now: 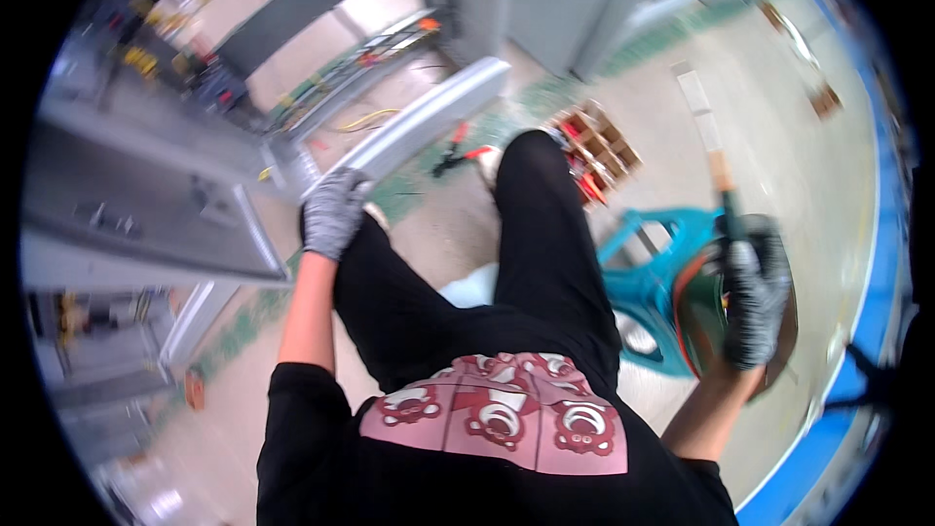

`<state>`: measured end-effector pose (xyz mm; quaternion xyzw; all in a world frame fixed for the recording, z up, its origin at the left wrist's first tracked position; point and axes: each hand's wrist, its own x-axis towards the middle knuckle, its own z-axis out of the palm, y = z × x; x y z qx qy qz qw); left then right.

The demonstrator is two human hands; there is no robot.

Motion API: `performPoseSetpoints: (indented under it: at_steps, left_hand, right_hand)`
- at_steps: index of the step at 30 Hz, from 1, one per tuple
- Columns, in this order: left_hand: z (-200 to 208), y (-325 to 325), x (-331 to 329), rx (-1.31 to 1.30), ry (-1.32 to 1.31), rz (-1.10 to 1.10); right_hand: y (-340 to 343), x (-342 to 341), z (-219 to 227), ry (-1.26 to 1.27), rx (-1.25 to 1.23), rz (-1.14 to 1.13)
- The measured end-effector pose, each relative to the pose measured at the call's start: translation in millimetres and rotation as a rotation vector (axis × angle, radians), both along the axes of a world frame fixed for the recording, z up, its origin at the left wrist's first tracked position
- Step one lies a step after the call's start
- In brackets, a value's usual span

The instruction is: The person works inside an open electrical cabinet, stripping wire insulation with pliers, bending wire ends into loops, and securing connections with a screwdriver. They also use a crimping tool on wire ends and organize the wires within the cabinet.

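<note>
My left hand point(337, 212), in a grey glove, lies with its fingers extended on my left knee, beside the near end of a long grey metal beam point(429, 122). On the right, my gloved right hand point(758, 297) is closed round the dark end of a long slim piece point(722, 171), tan in the middle and pale toward its far end. Motion blur hides its exact kind. Below this hand is a teal plastic stool point(648, 258) with a dark round thing with an orange rim point(686, 307) on it.
Red-handled cutters point(454, 152) lie on the floor past my knees. A divided cardboard box point(604, 144) holds red-handled tools and small parts. Grey metal cabinet frames point(146, 205) stand at left and ahead. Blue floor tape point(881, 234) curves along the right.
</note>
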<state>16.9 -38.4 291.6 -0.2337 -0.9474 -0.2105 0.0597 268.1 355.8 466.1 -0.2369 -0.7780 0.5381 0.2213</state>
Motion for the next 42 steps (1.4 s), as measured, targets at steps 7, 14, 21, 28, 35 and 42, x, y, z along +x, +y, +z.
performPoseSetpoints:
  at_steps: [7, 14, 21, 28, 35, 42]
  left_hand:
    - [-5, -35, 23, 0.262, -0.192, 0.209]
    - [-46, -29, -27, 1.215, -0.808, 0.253]
    - [-105, -71, -163, 1.135, -0.837, 0.455]
    - [-193, -109, -232, 1.312, -0.855, 0.674]
    - [-243, -126, -250, 1.335, -0.813, 0.865]
    - [-257, -136, -260, 1.369, -0.741, 0.834]
  right_hand:
    - [-145, -148, -124, -0.007, -1.121, 0.667]
    - [-258, -248, -227, -0.102, -0.573, 0.889]
    - [-342, -369, -305, -0.215, 0.006, 0.793]
    - [-402, -453, -401, -0.449, -0.206, 0.901]
    - [-435, -473, -441, -0.579, -0.284, 0.877]
    - [-446, -479, -459, -0.508, -0.345, 0.842]
